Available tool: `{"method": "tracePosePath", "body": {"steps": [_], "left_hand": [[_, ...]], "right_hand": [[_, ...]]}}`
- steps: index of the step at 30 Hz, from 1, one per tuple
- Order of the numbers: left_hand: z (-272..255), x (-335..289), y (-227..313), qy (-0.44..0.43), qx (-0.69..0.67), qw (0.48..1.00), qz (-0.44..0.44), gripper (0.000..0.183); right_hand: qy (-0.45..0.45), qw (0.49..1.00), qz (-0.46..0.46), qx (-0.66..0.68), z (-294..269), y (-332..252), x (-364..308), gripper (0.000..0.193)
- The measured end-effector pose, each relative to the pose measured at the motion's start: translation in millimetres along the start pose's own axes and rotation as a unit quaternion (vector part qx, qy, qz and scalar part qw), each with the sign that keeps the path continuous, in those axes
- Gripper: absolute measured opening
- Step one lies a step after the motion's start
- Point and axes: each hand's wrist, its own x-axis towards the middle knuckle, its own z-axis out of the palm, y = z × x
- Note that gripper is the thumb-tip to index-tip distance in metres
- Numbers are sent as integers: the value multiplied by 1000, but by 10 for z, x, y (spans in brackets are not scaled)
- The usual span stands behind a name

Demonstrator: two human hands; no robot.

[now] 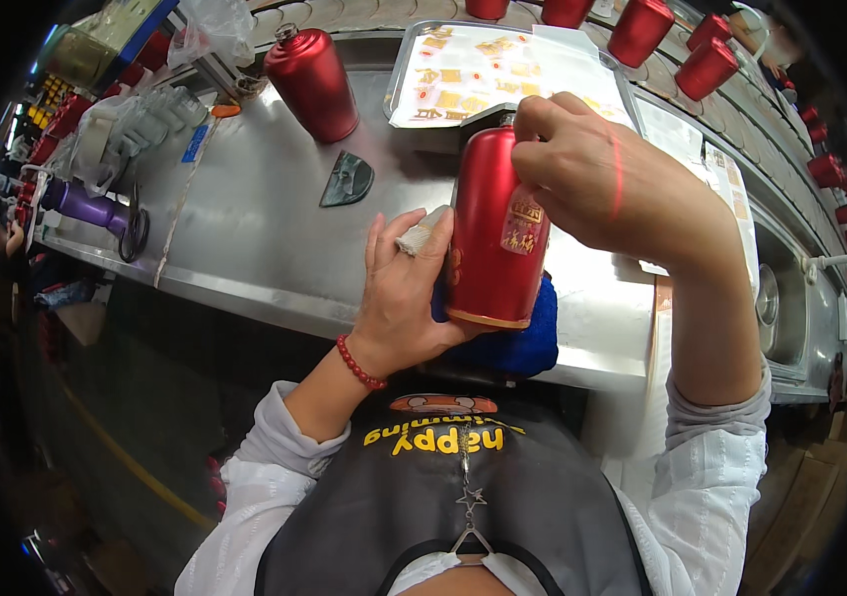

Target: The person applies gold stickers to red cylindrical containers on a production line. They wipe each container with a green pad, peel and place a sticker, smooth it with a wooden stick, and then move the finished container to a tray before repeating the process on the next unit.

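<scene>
1. Presently, the red bottle (478, 238) is at the near edge of the tabletop (255, 204), right of centre, its neck end pointing far and its gold-edged base near.
2. Left hand (399, 293): grasping the bottle, thumb at the base, fingers along the left side. A red bead bracelet (359, 364) is worn at the wrist.
3. Right hand (577, 164): clenched, knuckles up, at the bottle's far right side; whether anything is pinched inside cannot be told.
4. Blue cloth (535, 343): bunched beside and partly behind the bottle's base.
5. Second red bottle (314, 84): upright, far left of the hands.
6. Dark green flat piece (348, 180): lying nearer than that bottle.
7. Tray (393, 97): beyond the held bottle, carrying a printed sheet (458, 62).
8. Purple tool (91, 207): far left.
</scene>
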Motion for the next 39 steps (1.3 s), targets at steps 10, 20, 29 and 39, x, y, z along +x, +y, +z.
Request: {"method": "tracePosePath", "body": {"steps": [10, 20, 29, 39], "left_hand": [[93, -60, -116, -18, -75, 997, -9, 111], [-62, 31, -287, -64, -340, 934, -84, 96], [308, 603, -156, 23, -475, 855, -207, 80], [319, 575, -153, 17, -472, 856, -212, 88]], "right_hand": [[238, 968, 77, -10, 266, -214, -120, 18], [212, 958, 181, 63, 692, -602, -457, 48], [245, 950, 168, 99, 818, -445, -485, 56], [214, 948, 188, 144, 874, -448, -560, 55]]}}
